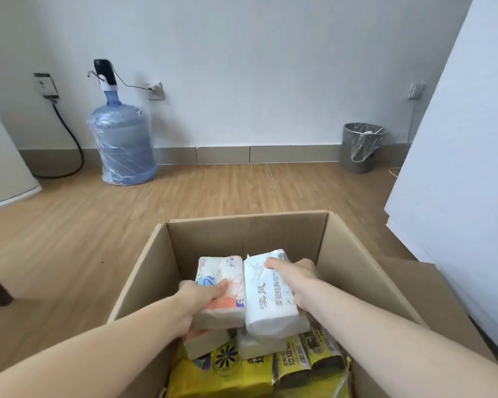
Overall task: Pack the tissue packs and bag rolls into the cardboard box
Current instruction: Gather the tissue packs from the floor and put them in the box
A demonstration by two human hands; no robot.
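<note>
Two soft plastic-wrapped tissue packs sit side by side over the open brown cardboard box (pixel 242 234), far end still roomy. The left hand (pixel 197 297) clasps the patterned beige pack (pixel 222 271); the right hand (pixel 296 278) clasps the white printed pack (pixel 266 305). Glossy yellow bag rolls (pixel 222 377) fill the near end, forearms angling inward.

Under the left hand (pixel 202 297): tissue pack (pixel 220 285) in thin printed plastic film, slightly glossy, crinkled. Under the right hand (pixel 296 278): white tissue pack (pixel 270 300) in shiny film, creased at the far end. Around both hands: cardboard box (pixel 242 234), matt brown, corrugated ribs showing faintly on the inner wall. Nearer than the hands: yellow packs (pixel 222 377) in glossy wrinkled plastic. Beyond the hands: wood-look floor (pixel 156 208), smooth, low sheen; water bottle (pixel 122 142) of translucent blue plastic under clear wrinkled film.
</note>
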